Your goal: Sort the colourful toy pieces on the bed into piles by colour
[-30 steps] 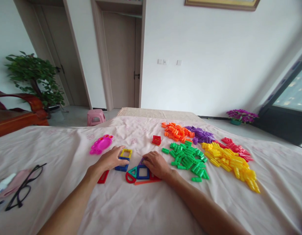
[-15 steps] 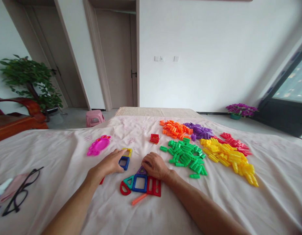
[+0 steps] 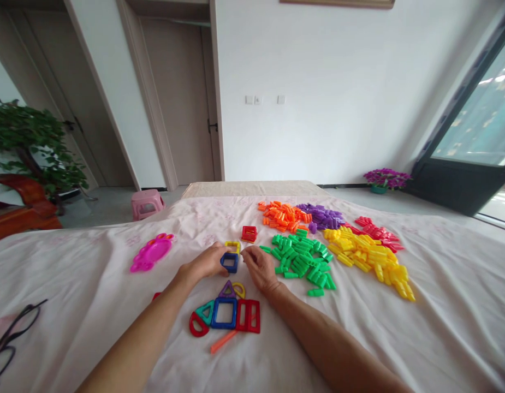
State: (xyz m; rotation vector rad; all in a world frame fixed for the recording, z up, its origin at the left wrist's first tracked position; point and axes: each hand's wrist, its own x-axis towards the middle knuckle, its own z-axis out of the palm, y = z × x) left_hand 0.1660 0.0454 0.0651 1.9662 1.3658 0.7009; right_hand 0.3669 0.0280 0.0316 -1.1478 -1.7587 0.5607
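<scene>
My left hand [image 3: 210,260] is closed around the left side of a blue square magnetic tile [image 3: 230,271], with a yellow square tile [image 3: 232,244] just behind it. To their right is my right hand [image 3: 261,268], its fingers curled together, the tips close to the tiles; whether they pinch anything is hidden. Nearer me lies a flat arrangement: a purple triangle [image 3: 226,295], a yellow curved tile [image 3: 242,290], a teal triangle [image 3: 203,315], a red curved tile [image 3: 192,326], a larger blue square [image 3: 225,300] and red rectangular tiles [image 3: 248,316]. Below it is an orange stick [image 3: 223,342].
A red tile stack [image 3: 249,233] stands behind my hands. On the right are piles of green [image 3: 301,254], orange [image 3: 283,215], purple [image 3: 324,215], yellow [image 3: 367,256] and red pieces [image 3: 377,233]. Leftward lie a pink tray [image 3: 154,254] and eyeglasses [image 3: 15,338].
Both hands have moved away from me. My left hand carries the blue and yellow tiles rightward; my right hand has left the arrangement, uncovering the yellow curved tile. The view has shifted right.
</scene>
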